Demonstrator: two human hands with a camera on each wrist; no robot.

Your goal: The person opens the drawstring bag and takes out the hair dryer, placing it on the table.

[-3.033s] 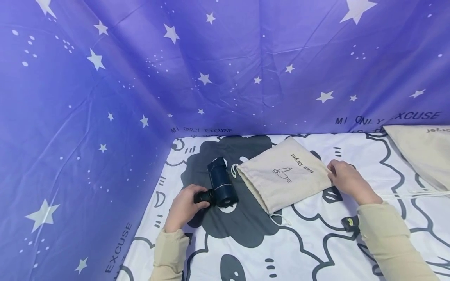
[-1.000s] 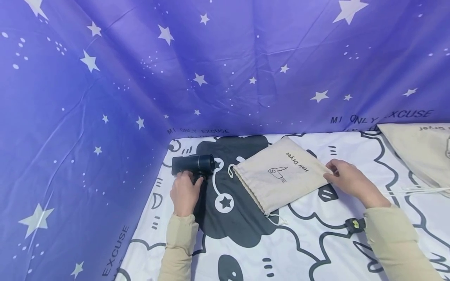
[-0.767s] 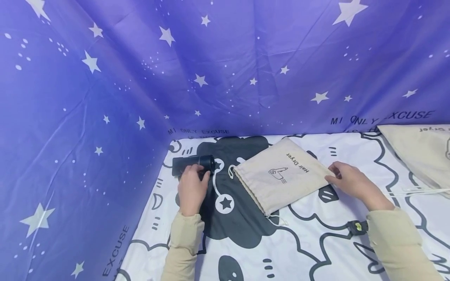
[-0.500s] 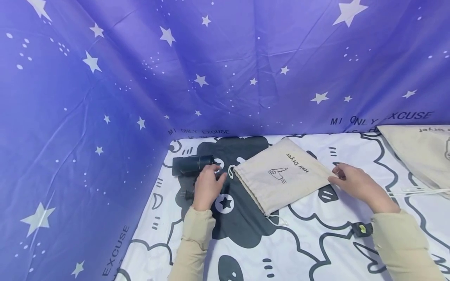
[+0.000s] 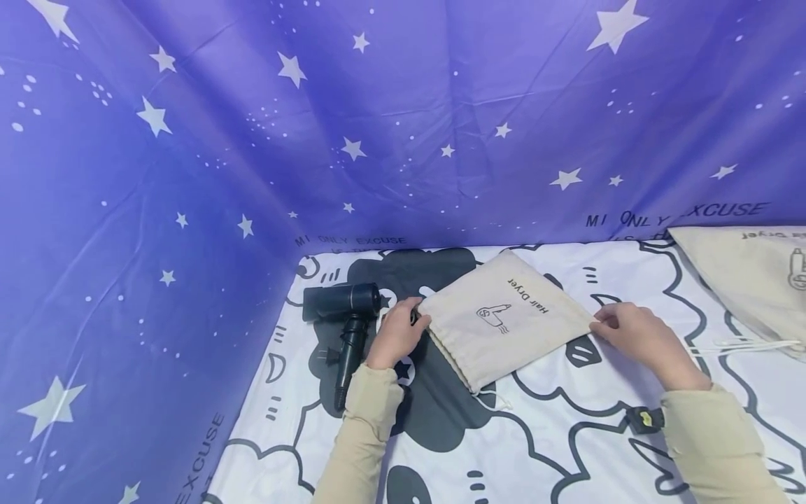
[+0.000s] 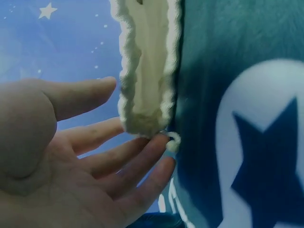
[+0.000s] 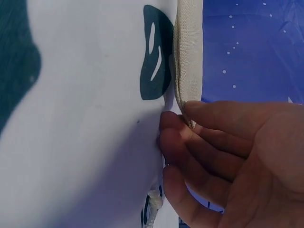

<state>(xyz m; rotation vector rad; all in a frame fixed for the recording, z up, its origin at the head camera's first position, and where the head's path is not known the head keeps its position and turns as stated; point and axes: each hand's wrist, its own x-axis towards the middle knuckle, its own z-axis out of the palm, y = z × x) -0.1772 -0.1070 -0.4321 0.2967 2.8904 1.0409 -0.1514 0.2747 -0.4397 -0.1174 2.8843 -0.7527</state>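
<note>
A beige drawstring bag (image 5: 504,350), printed "Hair Dryer", lies flat in the head view with its mouth toward the left. My left hand (image 5: 397,332) is at the far corner of that mouth. In the left wrist view, the fingers (image 6: 137,166) touch the rim (image 6: 126,71) from outside, and the thumb stands apart from it. My right hand (image 5: 639,343) pinches the bag's opposite corner; the right wrist view shows its thumb on the cloth (image 7: 190,57) and fingers behind. Left of my left hand, a dark hair dryer (image 5: 343,301) lies with its handle toward me.
A second beige bag (image 5: 749,280) lies at the right, its white cords (image 5: 743,346) trailing left. A plug (image 5: 327,355) sits beside the dryer's handle. The cartoon-print cloth (image 5: 522,455) meets purple starry curtains (image 5: 403,140) at the back and left.
My left hand turned the hair dryer so its barrel points left, let go of it, and moved right to the bag's mouth. My right hand stays at the bag's corner.
</note>
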